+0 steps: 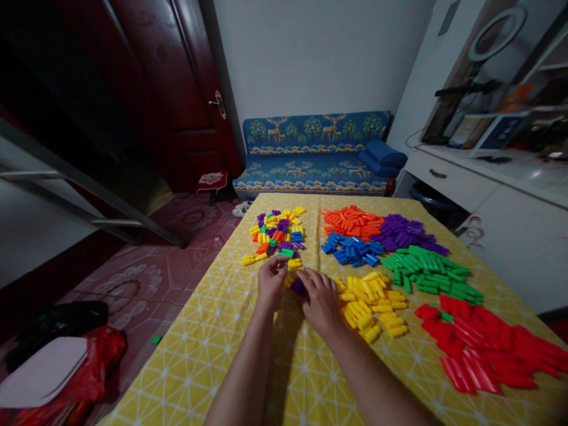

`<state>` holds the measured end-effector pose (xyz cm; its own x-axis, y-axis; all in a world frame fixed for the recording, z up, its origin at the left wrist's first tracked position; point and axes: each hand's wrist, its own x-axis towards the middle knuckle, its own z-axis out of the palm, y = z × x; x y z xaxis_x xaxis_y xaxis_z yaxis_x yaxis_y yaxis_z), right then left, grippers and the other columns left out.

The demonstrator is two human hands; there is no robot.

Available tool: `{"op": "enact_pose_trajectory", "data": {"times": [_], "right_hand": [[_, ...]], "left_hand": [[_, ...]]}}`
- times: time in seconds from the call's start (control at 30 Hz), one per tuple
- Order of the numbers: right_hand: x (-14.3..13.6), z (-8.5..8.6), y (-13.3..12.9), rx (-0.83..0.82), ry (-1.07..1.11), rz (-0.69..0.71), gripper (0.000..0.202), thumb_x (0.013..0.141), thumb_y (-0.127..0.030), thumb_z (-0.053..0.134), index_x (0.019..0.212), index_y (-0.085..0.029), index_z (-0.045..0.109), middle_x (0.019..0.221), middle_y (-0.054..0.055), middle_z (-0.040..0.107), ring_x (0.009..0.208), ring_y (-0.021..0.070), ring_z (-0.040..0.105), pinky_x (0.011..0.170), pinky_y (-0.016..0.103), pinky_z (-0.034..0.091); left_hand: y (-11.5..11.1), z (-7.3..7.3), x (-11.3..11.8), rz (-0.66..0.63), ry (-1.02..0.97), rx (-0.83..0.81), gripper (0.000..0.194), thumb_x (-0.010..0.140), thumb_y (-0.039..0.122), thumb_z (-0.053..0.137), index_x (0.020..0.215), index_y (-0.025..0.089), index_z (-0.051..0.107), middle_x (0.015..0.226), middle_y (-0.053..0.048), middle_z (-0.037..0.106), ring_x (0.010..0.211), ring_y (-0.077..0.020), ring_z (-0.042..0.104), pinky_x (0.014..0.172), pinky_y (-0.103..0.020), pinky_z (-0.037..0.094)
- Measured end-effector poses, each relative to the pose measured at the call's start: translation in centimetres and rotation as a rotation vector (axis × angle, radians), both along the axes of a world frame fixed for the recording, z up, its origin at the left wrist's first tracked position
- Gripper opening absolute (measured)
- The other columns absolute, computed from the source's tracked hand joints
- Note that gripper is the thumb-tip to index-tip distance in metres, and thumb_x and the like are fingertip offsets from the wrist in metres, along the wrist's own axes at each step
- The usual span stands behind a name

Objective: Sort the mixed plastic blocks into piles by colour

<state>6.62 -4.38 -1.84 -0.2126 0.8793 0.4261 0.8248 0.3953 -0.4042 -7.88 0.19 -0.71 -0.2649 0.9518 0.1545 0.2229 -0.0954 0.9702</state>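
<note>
My left hand [271,283] is over the yellow patterned tablecloth [213,331], its thumb and fingertips curled together in a pinch. What lies between them, if anything, is too small to make out. Beside it, my right hand [320,300] has its fingers bent over a purple plastic building block [299,287], which is partly hidden. A few yellow blocks [294,263] lie just ahead of both hands. Farther off is a mixed pile of yellow, purple, green, orange and blue blocks [279,228]. A heap of yellow blocks [370,299] sits right beside my right hand.
Sorted heaps of orange [352,222], blue [350,248], purple [403,232], green [430,269] and red blocks [488,340] cover the table's right side. One green block lies among the red. Beyond stand a blue sofa [306,165] and a white cabinet [510,236].
</note>
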Motion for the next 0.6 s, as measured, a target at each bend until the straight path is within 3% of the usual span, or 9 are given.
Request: {"op": "enact_pose_trajectory", "data": {"times": [0.07,0.17,0.23,0.3,0.37,0.43,0.6], "right_hand": [[0.0,-0.2,0.0,-0.018,-0.036,0.025,0.049,0.078,-0.008,0.06,0.124,-0.026,0.058,0.121,0.005,0.064,0.109,0.026,0.052,0.093,0.042,0.035],[-0.2,-0.2,0.1,-0.02,-0.014,0.013,0.035,0.082,-0.016,0.061,0.116,-0.026,0.062,0.113,0.005,0.067,0.103,0.0249,0.055,0.089,0.04,0.037],[-0.3,-0.2,0.2,0.008,0.044,-0.018,0.029,0.085,-0.021,0.062,0.114,-0.024,0.062,0.112,0.006,0.067,0.102,0.0243,0.055,0.09,0.039,0.037],[-0.3,-0.1,0.3,0.042,0.1,-0.038,0.028,0.086,-0.025,0.062,0.114,-0.022,0.061,0.112,0.007,0.067,0.102,0.0236,0.056,0.09,0.038,0.038],[-0.3,-0.1,0.4,0.07,0.139,-0.037,0.029,0.086,-0.026,0.063,0.114,-0.021,0.06,0.111,0.007,0.068,0.1,0.0231,0.057,0.089,0.037,0.039],[-0.3,-0.2,0.4,0.089,0.16,-0.031,0.03,0.085,-0.025,0.063,0.115,-0.021,0.06,0.11,0.007,0.068,0.1,0.0231,0.058,0.088,0.037,0.039],[-0.3,-0.7,0.6,0.12,0.183,-0.045,0.03,0.082,-0.021,0.065,0.112,-0.02,0.061,0.107,0.008,0.068,0.098,0.0248,0.059,0.087,0.04,0.042]], "left_hand": [[-0.1,0.2,-0.4,0.117,0.07,0.057,0.026,0.073,0.019,0.052,0.091,0.016,0.07,0.086,-0.006,0.07,0.074,-0.0164,0.063,0.071,-0.026,0.048],[-1.6,1.1,-2.2,0.166,0.497,-0.033,0.027,0.08,0.03,0.054,0.097,0.02,0.07,0.093,-0.007,0.07,0.084,-0.0204,0.063,0.079,-0.031,0.047],[-3.1,2.1,-3.7,0.042,0.758,-0.23,0.04,0.075,0.043,0.064,0.107,0.02,0.069,0.095,-0.01,0.068,0.089,-0.0254,0.063,0.077,-0.033,0.046],[-4.5,3.0,-4.9,-0.119,0.896,-0.35,0.058,0.064,0.042,0.075,0.116,0.019,0.065,0.103,-0.012,0.065,0.095,-0.0275,0.062,0.077,-0.032,0.045],[-5.6,3.4,-5.5,-0.212,0.968,-0.413,0.061,0.06,0.034,0.078,0.117,0.02,0.062,0.108,-0.012,0.062,0.094,-0.0261,0.063,0.073,-0.029,0.045],[-6.2,3.5,-5.7,-0.253,0.985,-0.431,0.053,0.061,0.025,0.074,0.112,0.021,0.063,0.108,-0.01,0.061,0.088,-0.0229,0.064,0.069,-0.027,0.043],[-5.5,3.0,-4.8,-0.259,0.799,-0.305,0.037,0.063,0.01,0.065,0.099,0.019,0.061,0.082,-0.004,0.064,0.072,-0.018,0.062,0.063,-0.025,0.041]]}}
